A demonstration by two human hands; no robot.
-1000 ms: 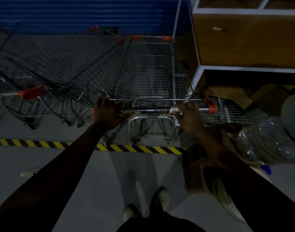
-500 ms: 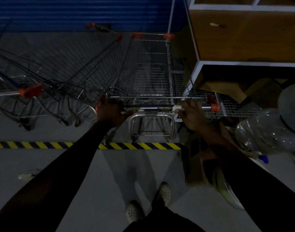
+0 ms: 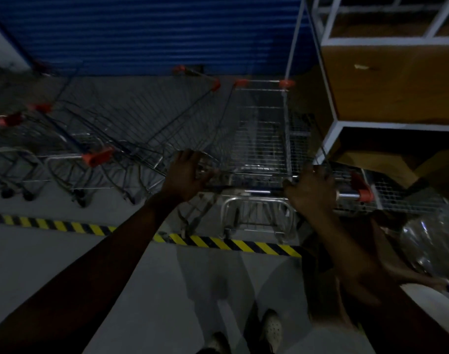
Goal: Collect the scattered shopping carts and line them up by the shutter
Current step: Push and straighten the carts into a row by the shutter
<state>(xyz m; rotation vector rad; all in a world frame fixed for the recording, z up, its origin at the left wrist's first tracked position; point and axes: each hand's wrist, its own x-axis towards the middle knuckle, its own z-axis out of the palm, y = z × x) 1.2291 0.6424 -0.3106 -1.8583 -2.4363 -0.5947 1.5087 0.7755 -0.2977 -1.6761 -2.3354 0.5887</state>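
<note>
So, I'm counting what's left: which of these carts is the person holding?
The cart furthest right, beside the shelf: the left hand and right hand are on its handle; the other carts stand untouched.

I'm seeing both forearms (image 3: 121,254) showing bare down to the left hand (image 3: 185,172) and right hand (image 3: 307,190); the feet are wearing pale, perforated clogs (image 3: 272,328).

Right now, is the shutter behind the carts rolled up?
No, the blue shutter is down, its bottom edge meeting the floor behind the carts.
</note>
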